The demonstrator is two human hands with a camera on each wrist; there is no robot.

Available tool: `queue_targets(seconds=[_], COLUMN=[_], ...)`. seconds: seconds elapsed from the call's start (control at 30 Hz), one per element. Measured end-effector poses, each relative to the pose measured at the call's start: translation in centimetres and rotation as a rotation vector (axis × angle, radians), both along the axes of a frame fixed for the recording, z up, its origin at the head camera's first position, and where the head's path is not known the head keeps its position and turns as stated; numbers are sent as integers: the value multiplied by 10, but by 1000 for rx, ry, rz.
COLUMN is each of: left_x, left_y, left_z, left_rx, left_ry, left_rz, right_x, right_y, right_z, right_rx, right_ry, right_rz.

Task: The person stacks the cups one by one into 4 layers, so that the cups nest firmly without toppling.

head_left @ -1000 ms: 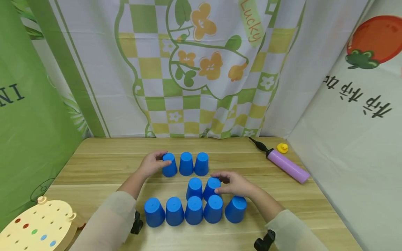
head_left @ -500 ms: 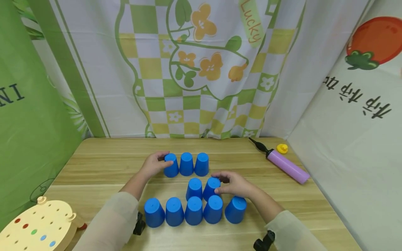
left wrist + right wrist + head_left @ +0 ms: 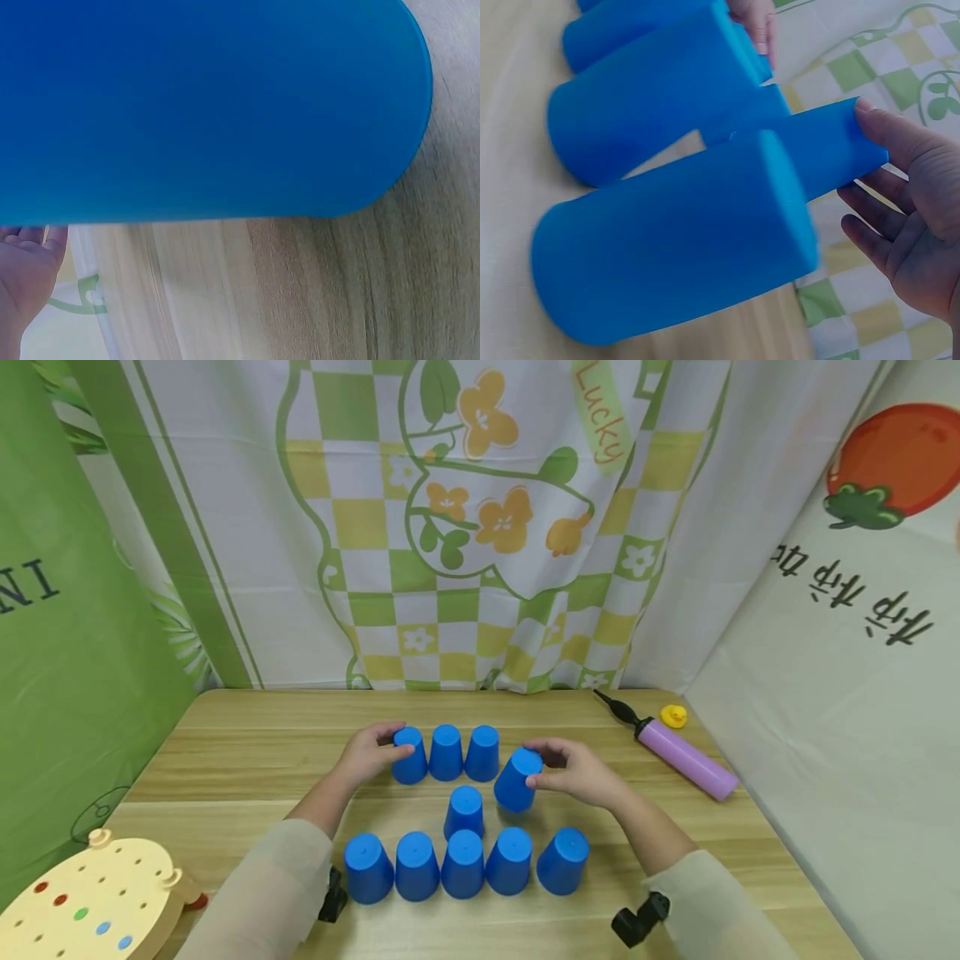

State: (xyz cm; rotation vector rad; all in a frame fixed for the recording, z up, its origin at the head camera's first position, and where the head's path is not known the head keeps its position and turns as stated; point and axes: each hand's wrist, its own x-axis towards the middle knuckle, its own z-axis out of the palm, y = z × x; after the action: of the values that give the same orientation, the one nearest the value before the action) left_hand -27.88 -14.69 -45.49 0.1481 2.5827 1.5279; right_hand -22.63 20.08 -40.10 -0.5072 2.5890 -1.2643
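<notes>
In the head view my right hand (image 3: pixel 581 771) pinches a blue plastic cup (image 3: pixel 516 783) between thumb and fingers; the cup leans, its base up. The right wrist view shows the thumb on that held cup (image 3: pixel 829 146) near its base, behind a nearer cup (image 3: pixel 675 240). My left hand (image 3: pixel 366 756) grips the leftmost cup (image 3: pixel 411 762) of a back row of three upside-down cups. One single cup (image 3: pixel 464 814) stands between the rows. Several more cups form a front row (image 3: pixel 463 867). A near cup (image 3: pixel 210 105) hides most of the left wrist view.
A purple hand pump (image 3: pixel 688 758) with a black nozzle lies at the back right of the wooden table (image 3: pixel 262 735), beside a yellow toy duck (image 3: pixel 674 717). A round cream pegboard (image 3: pixel 90 902) with coloured dots sits at the front left. Printed curtains (image 3: pixel 487 610) hang behind.
My right hand has lifted its cup from beside the single middle cup and moved it back toward the rear row, tilting it. My left hand slid the leftmost rear cup slightly right against its neighbour.
</notes>
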Motion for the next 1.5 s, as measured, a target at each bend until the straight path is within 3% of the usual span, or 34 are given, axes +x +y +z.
queue_targets(seconds=[0.27,0.43,0.57,0.73,1.03,1.23,1.5], left_x=[2,5,13,36,87,111,134], left_y=[-3,-10,-19,-35,-59,-62,-62], left_z=[4,8,15,22,26,18,7], left_rx=[-7,-3,2,-6,14,43,74], left_ry=[8,-5,16,82,130,122,82], left_rz=[-20,-56,-74,-118,-139,-149,-165], right_x=[-17,-27,-34,-42,-52,-54,-53], right_y=[0,-2,-3,-4,-7,-9,-10], right_z=[13,12,7,-4,-25,-35,-40], right_rx=[-3,-8,-13,-15,26,48,44], right_ry=[5,-14,-23,-27,-41,-50,-56], right_rz=[-106,-146,-176,-199,-219,-242,-238])
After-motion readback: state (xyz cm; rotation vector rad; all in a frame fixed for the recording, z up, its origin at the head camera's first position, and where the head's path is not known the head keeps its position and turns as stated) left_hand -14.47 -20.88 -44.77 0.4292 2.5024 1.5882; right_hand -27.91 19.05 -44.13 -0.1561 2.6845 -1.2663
